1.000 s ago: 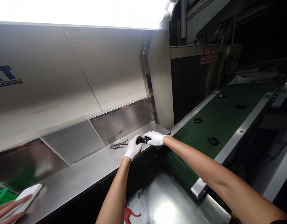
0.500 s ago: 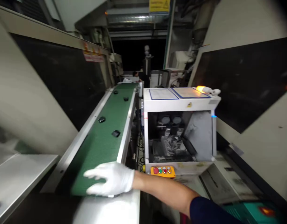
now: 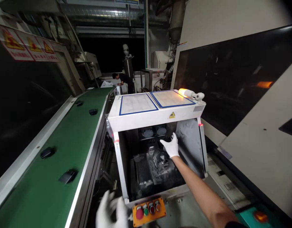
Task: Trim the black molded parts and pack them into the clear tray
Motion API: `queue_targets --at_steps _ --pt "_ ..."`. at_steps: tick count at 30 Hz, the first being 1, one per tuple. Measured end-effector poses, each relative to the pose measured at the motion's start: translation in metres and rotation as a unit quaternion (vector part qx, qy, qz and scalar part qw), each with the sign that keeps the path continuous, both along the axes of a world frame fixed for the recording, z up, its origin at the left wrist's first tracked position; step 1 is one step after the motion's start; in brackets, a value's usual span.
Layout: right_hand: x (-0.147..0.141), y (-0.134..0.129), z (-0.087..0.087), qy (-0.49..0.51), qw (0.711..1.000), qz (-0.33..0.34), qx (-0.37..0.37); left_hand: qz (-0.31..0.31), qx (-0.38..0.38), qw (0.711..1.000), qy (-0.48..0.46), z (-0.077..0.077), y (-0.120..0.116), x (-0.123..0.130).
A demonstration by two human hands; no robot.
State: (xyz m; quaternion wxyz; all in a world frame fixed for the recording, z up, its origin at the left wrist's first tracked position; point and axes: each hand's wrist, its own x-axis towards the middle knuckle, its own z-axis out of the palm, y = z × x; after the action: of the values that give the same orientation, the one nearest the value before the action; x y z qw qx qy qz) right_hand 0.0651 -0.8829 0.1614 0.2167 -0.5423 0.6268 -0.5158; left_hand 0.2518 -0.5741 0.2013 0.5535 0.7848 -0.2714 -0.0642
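Green conveyor [image 3: 41,186] on the left carries black parts [image 3: 68,176]. White machine [image 3: 157,114] stands open, right hand [image 3: 171,146] reaching inside, fingers spread, holding nothing. Left hand [image 3: 111,211] hovers blurred and open beside the button panel [image 3: 149,211].

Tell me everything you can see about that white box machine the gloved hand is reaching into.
The white box machine stands right of the green conveyor. Its flat top bears two blue-edged panels and a lit amber lamp; a yellow warning sticker marks the front. The open front shows dark, dusty metal parts. The gloved right hand reaches inside.
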Motion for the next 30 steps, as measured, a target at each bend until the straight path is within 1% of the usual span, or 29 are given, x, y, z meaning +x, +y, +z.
queue_targets --at_steps 2,4,6,7,9,12,14,16,18,20,23,24,25,28,30 --pt "0.014 -0.019 -0.017 0.011 1.000 -0.004 -0.023 -0.046 0.001 0.999 0.011 -0.007 -0.053 -0.021" --pt "0.022 -0.030 -0.031 0.027 0.998 -0.020 -0.048 -0.094 -0.014 0.995 0.004 -0.012 -0.112 -0.041" --pt "0.023 -0.037 -0.040 0.049 0.996 -0.031 -0.075 -0.116 -0.030 0.992 -0.035 -0.017 -0.166 -0.055" --pt "0.021 -0.040 -0.042 0.062 0.994 -0.028 -0.086 -0.117 -0.034 0.991 -0.062 -0.020 -0.188 -0.060" --pt "0.015 -0.043 -0.045 0.089 0.991 -0.006 -0.103 -0.115 -0.028 0.986 -0.118 -0.026 -0.225 -0.066" --pt "0.011 -0.045 -0.043 0.114 0.986 0.028 -0.120 -0.124 -0.001 0.976 -0.176 -0.036 -0.263 -0.072" --pt "0.015 -0.046 -0.042 0.112 0.985 0.014 -0.130 -0.111 0.015 0.974 -0.196 -0.042 -0.282 -0.076" --pt "0.022 -0.046 -0.040 0.100 0.985 -0.029 -0.135 -0.082 0.025 0.975 -0.204 -0.047 -0.296 -0.079" --pt "0.027 -0.046 -0.040 0.091 0.984 -0.070 -0.138 -0.059 0.028 0.977 -0.205 -0.050 -0.305 -0.080" --pt "0.026 -0.046 -0.039 0.095 0.982 -0.068 -0.145 -0.045 0.025 0.976 -0.210 -0.053 -0.309 -0.079" --pt "0.020 -0.045 -0.037 0.119 0.979 -0.012 -0.164 -0.040 0.007 0.975 -0.217 -0.058 -0.310 -0.075" --pt "0.020 -0.045 -0.037 0.122 0.978 -0.005 -0.167 -0.046 0.000 0.974 -0.220 -0.060 -0.310 -0.074" --pt "0.020 -0.045 -0.037 0.120 0.978 -0.013 -0.169 -0.056 -0.008 0.973 -0.224 -0.061 -0.310 -0.072" --pt "0.027 -0.046 -0.036 0.097 0.977 -0.082 -0.170 -0.084 -0.024 0.969 -0.230 -0.065 -0.310 -0.069" --pt "0.031 -0.047 -0.035 0.089 0.975 -0.102 -0.175 -0.076 -0.034 0.971 -0.223 -0.065 -0.311 -0.070"
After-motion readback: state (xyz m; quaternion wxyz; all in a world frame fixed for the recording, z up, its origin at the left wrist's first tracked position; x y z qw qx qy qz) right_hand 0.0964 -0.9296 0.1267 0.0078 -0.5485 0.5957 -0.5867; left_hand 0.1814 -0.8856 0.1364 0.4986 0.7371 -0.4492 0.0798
